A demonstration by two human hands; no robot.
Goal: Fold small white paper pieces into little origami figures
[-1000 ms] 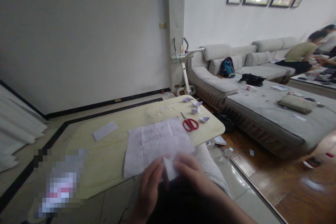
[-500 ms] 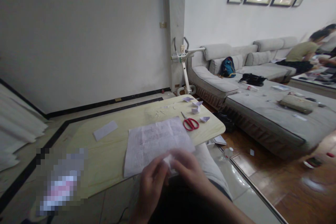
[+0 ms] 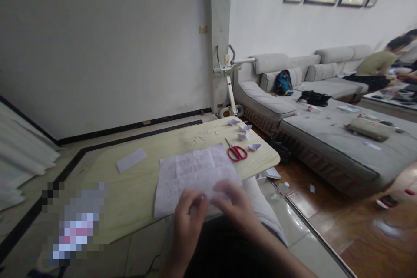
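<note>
My left hand (image 3: 189, 209) and my right hand (image 3: 235, 202) meet just over the near edge of the table. Between their fingertips is a small folded piece of white paper (image 3: 213, 194), blurred and mostly covered by the fingers. Both hands are closed in a pinch on it. A large creased printed sheet (image 3: 193, 173) lies flat on the table under and beyond the hands. Red-handled scissors (image 3: 237, 153) rest at that sheet's far right corner. Several small folded paper pieces, one a boat-like shape (image 3: 254, 147), stand along the table's right end.
The pale wooden table (image 3: 130, 200) also bears a folded white paper (image 3: 131, 160) at left and thin paper scraps (image 3: 199, 140) at the back. Right of it stand a grey sofa (image 3: 325, 139) and a plastic bottle (image 3: 282, 189). A person (image 3: 374, 67) sits far right.
The fingertips have shifted around the small paper, and my right hand has lifted slightly. Less of the white paper shows now. The things on the table have stayed put.
</note>
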